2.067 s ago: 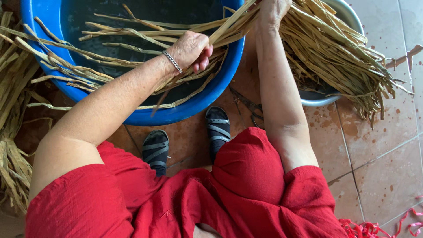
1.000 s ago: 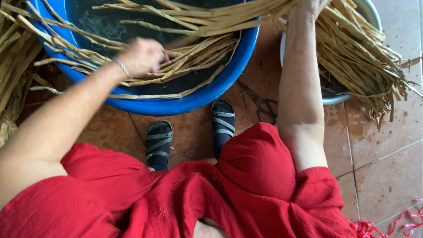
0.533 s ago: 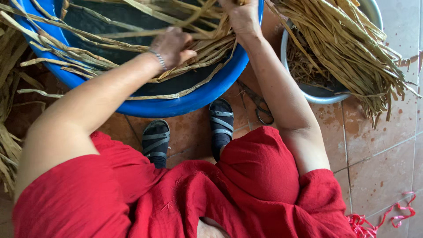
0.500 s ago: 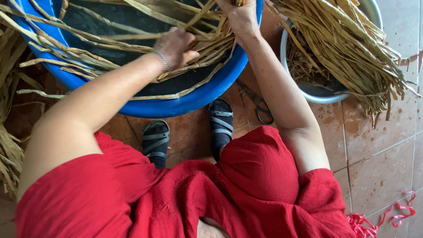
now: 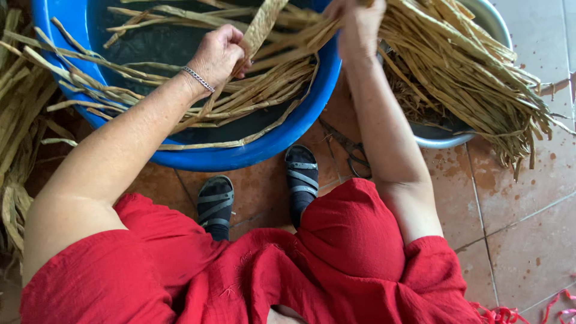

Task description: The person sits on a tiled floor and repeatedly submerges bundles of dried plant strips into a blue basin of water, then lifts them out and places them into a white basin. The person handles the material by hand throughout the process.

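My left hand [image 5: 219,55] is closed around a flat dried plant strip [image 5: 259,27] that rises toward the top edge, above a blue plastic basin [image 5: 282,133] of dark water where several soaked strips lie. My right hand [image 5: 355,24] is up at the top edge, gripping dried strips that run between the basin and the heap on the right; its fingers are partly cut off by the frame. A silver bracelet [image 5: 197,78] circles my left wrist.
A metal basin [image 5: 444,139] at the right holds a big heap of dried strips [image 5: 474,72]. Another pile of strips [image 5: 18,138] lies at the left. Scissors [image 5: 348,147] rest on the tiled floor [image 5: 522,228] near my sandalled feet [image 5: 300,180]. Red string [image 5: 558,303] lies at bottom right.
My left hand has taken one flat strip and lifted it. My right hand moved right, toward the heap over the metal basin.
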